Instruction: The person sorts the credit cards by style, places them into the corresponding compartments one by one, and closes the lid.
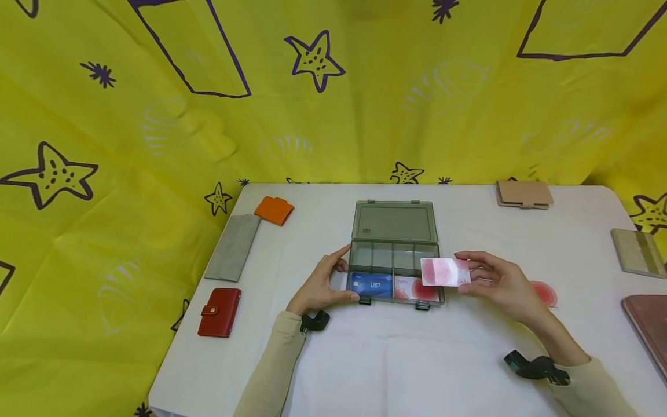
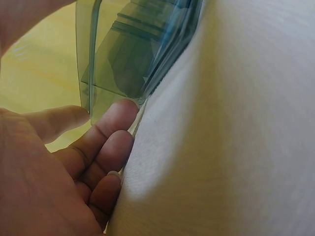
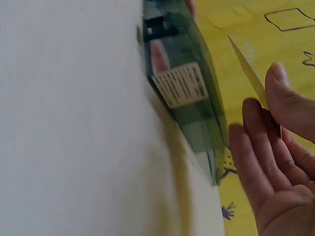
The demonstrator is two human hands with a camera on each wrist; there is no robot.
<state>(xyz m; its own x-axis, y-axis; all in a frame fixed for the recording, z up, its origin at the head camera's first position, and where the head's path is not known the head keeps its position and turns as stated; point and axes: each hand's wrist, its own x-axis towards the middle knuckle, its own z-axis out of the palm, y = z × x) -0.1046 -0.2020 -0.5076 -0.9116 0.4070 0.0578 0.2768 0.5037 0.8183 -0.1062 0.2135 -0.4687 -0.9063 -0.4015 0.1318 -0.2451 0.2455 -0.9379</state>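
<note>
A translucent grey-green divided plastic box lies with its lid folded back. Its front row holds a blue VIP card on the left and a pink-and-white card on the right. My left hand holds the box's left end, thumb at the front corner and index finger toward the back. Between thumb and fingers, my right hand pinches another pink-and-white card above the box's right end. The right wrist view shows this card edge-on, raised beside the box.
At left are an orange card holder, a grey sleeve and a red snap wallet. At right lie a tan wallet, a beige notebook and a dark red wallet. A pink round print shows behind my right wrist.
</note>
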